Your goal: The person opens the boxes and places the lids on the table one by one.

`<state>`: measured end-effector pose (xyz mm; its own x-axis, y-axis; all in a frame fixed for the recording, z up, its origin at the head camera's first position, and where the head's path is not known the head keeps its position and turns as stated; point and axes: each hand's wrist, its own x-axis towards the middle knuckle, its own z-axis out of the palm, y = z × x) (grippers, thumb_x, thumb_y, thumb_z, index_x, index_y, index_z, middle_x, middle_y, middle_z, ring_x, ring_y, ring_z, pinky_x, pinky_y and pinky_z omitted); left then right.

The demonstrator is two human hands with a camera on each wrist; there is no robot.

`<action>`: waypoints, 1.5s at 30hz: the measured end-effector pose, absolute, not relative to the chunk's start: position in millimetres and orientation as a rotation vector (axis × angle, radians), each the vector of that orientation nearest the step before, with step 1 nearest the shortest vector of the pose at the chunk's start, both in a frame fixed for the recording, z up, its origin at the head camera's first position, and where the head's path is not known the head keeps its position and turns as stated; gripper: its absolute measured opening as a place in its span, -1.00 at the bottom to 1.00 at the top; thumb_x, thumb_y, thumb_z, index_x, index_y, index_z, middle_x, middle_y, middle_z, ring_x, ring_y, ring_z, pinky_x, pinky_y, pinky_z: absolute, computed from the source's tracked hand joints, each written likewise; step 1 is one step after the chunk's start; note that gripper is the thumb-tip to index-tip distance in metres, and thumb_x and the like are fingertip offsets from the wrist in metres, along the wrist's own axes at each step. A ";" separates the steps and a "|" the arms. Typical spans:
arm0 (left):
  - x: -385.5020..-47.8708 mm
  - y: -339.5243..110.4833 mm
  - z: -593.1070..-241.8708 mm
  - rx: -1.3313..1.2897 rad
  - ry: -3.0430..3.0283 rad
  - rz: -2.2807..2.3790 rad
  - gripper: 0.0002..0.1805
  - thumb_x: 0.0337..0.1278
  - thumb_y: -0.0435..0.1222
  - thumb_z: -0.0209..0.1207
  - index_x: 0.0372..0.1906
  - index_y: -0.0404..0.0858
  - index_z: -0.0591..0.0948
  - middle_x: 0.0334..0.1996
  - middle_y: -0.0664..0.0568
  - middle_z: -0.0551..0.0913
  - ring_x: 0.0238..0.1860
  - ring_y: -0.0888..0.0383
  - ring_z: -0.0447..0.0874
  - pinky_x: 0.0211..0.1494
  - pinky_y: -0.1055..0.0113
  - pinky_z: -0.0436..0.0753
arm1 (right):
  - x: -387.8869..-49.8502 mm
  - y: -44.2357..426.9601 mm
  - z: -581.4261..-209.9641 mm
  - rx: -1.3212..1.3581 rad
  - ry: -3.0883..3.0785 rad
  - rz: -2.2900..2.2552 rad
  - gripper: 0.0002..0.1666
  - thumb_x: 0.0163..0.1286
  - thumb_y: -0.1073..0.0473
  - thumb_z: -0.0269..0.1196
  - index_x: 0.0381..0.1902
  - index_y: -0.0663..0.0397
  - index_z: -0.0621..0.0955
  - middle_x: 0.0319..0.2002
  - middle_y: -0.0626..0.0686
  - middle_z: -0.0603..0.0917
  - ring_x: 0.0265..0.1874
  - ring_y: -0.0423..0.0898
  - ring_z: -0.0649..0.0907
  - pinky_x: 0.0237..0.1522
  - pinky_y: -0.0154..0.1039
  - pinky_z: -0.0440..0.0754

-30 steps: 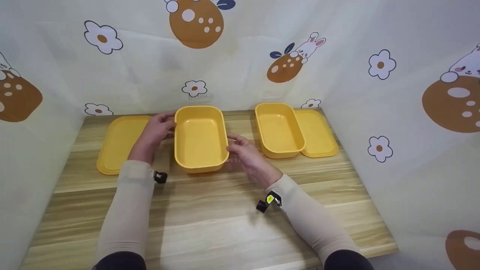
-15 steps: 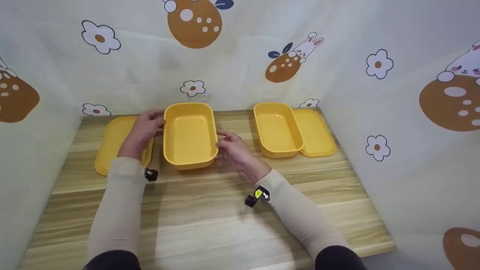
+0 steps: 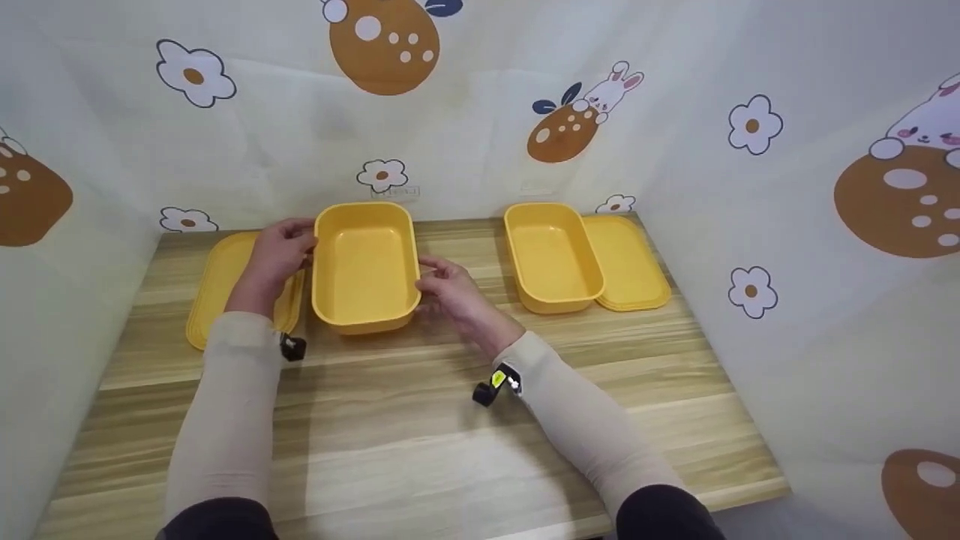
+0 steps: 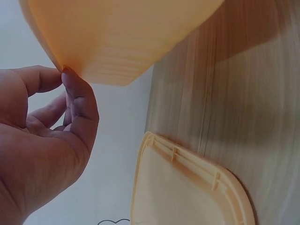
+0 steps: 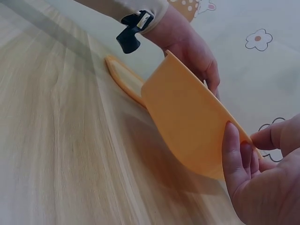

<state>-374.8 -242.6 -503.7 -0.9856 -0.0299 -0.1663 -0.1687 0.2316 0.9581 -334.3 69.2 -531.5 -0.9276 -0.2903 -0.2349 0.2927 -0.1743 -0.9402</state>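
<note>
A yellow rectangular lunch box (image 3: 365,274), lidless with nothing inside, is between my two hands in the head view. My left hand (image 3: 271,259) pinches its left rim between thumb and finger, as the left wrist view shows. On the opposite side my right hand (image 3: 461,300) pinches the rim, thumb against the outer wall. The right wrist view shows the box tilted, with a shadow beneath it; it looks raised off the table. Partly behind my left forearm lies a yellow lid (image 3: 217,281), its ridged edge (image 4: 206,173) facing up.
A second open yellow box (image 3: 555,259) stands to the right, slightly overlapping another yellow lid (image 3: 634,262). Both lie on the wood-grain table (image 3: 420,420). A patterned cloth wall (image 3: 465,105) rises behind the table and along its sides.
Both hands have carried the yellow box to the left, closer to the left lid. The second box and the lids have stayed in place, and the view has shifted slightly.
</note>
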 end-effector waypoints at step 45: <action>-368.8 -272.8 -498.7 -0.268 2.419 1.783 -0.41 0.78 -0.23 0.02 0.69 -0.33 0.35 0.42 -0.23 0.50 0.31 -0.05 0.62 0.31 0.25 0.70 | -337.6 34.1 -537.0 0.012 1.695 -2.118 -0.28 0.51 0.45 0.30 0.59 0.09 0.53 -0.14 0.03 0.65 -0.31 -0.04 0.77 0.03 0.08 0.82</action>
